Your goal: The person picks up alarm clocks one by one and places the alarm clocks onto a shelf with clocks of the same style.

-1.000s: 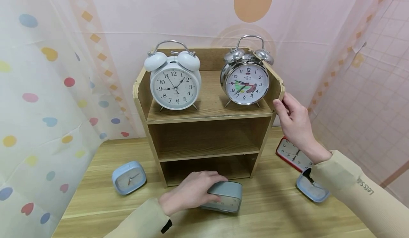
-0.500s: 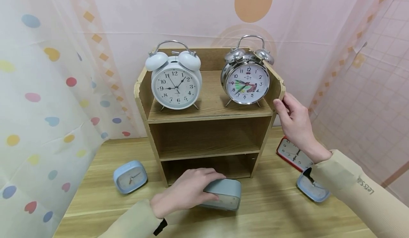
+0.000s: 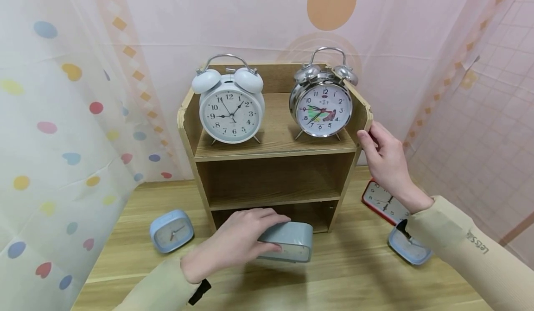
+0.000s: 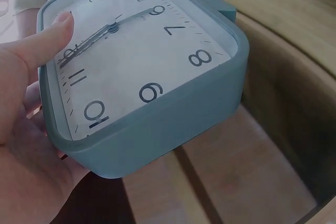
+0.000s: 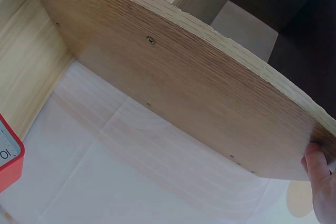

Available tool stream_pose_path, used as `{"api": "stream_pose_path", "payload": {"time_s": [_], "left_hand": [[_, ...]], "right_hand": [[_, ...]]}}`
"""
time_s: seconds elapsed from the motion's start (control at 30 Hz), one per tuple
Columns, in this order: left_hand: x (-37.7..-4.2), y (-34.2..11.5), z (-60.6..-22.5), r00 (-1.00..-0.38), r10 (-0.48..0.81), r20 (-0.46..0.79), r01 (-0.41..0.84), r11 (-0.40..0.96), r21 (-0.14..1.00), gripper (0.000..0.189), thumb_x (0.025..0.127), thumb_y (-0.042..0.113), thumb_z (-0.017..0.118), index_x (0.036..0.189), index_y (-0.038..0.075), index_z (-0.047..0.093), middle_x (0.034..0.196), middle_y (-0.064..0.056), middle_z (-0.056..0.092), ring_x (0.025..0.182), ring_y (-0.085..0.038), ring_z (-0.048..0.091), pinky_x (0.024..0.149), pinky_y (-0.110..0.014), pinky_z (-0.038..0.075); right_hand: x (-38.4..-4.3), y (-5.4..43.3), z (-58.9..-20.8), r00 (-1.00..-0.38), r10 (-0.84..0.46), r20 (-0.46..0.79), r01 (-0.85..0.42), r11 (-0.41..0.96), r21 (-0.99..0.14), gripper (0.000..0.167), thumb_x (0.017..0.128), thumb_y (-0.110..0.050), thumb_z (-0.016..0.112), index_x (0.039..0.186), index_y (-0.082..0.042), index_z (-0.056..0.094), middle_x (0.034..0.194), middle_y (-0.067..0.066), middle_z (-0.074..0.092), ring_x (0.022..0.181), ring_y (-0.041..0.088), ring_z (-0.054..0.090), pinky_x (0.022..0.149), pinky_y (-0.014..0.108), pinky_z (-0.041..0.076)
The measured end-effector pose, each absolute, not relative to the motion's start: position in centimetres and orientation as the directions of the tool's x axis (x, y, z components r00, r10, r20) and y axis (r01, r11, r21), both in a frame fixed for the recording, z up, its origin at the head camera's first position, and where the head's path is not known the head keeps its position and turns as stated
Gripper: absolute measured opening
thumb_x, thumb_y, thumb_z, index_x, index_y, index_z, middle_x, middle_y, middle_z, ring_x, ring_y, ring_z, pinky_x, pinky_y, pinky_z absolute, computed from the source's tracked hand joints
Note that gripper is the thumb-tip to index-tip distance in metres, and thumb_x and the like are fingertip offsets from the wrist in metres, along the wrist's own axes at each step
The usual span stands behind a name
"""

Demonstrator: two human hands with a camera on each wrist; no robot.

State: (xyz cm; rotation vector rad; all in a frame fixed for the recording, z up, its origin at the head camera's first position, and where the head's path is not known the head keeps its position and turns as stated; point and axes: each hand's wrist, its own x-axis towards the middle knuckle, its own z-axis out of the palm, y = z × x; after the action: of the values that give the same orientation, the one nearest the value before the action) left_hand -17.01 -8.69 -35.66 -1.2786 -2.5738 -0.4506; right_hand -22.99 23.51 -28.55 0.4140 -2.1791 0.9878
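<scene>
Left hand: nearest the viewer, the left hand (image 3: 238, 239) pinches a gray-blue clock, thumb lying on its face, fingers over the far side.
Gray-blue clock: the square-faced clock (image 3: 298, 237) is held in front of the shelf unit's lowest compartment, a shadow on the tabletop (image 3: 354, 283) beneath suggesting it is raised.
Grip risk: the thumb bears on the smooth face near one edge, so a slackened pinch could let the clock swing or drop.
Shelf-edge risk: carried farther back at this height, the clock could strike the middle board or a side panel.
Blue pair: one light-blue clock (image 3: 172, 231) rests left of the shelf unit, a second blue clock (image 3: 410, 248) to its right, partly under the right sleeve.
Red clock: the red-rimmed clock (image 3: 381, 202) lies just beyond; a dropped forearm could knock either.
Right hand: the right hand (image 3: 388, 160) grips the right side panel's front edge, fingers curled; some fingertips are hidden.
Shelf unit: a tug there could rock the wooden shelf unit (image 3: 275, 152).
Top board: the white twin-bell clock (image 3: 231, 116) and silver twin-bell clock (image 3: 323, 109) stand on thin legs, likely first to topple.
Backdrop: a patterned curtain (image 3: 267, 23) hangs behind.
</scene>
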Motion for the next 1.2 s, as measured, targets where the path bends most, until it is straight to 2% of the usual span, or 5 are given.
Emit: {"api": "stream_pose_path", "payload": {"time_s": [0.2,0.57,0.97,1.2], "left_hand": [[-17.1,-9.1,-34.3,-0.569,0.718,0.4,0.812,0.568,0.136,0.051,0.086,0.035,0.086,0.131,0.018,0.07,0.11,0.005,0.076,0.094,-0.01,0.073,0.077,-0.031,0.061],[-17.8,-10.3,-32.3,-0.506,0.668,0.545,0.811,0.584,0.037,0.052,0.081,0.03,0.092,0.127,0.015,0.072,0.107,0.005,0.075,0.087,-0.01,0.071,0.072,-0.028,0.06],[-18.8,-11.2,-31.0,-0.509,0.619,0.598,0.777,0.629,0.011,0.059,0.076,0.031,0.095,0.127,0.013,0.072,0.11,0.002,0.076,0.09,-0.014,0.073,0.074,-0.031,0.062],[-19.6,-11.5,-31.0,-0.482,0.603,0.635,0.757,0.652,-0.044,0.059,0.075,0.029,0.096,0.126,0.01,0.072,0.109,-0.001,0.077,0.089,-0.018,0.074,0.075,-0.034,0.063]], "right_hand": [[-23.0,23.6,-28.6,-0.702,0.002,0.713,-0.535,0.659,-0.529,0.028,0.111,-0.021,0.053,0.109,0.003,0.068,0.087,-0.002,0.05,0.075,0.004,0.044,0.064,0.016,0.034],[-23.0,23.6,-28.7,-0.702,0.005,0.712,-0.531,0.663,-0.528,0.029,0.111,-0.022,0.053,0.107,0.003,0.067,0.086,-0.001,0.049,0.074,0.004,0.044,0.063,0.017,0.034],[-23.1,23.6,-28.7,-0.691,0.001,0.722,-0.543,0.659,-0.521,0.028,0.111,-0.021,0.054,0.106,0.003,0.067,0.087,-0.003,0.048,0.074,0.004,0.043,0.063,0.017,0.033],[-23.1,23.5,-28.7,-0.697,-0.005,0.717,-0.546,0.651,-0.527,0.027,0.111,-0.02,0.054,0.11,0.002,0.069,0.087,-0.003,0.049,0.074,0.004,0.044,0.063,0.017,0.034]]}}
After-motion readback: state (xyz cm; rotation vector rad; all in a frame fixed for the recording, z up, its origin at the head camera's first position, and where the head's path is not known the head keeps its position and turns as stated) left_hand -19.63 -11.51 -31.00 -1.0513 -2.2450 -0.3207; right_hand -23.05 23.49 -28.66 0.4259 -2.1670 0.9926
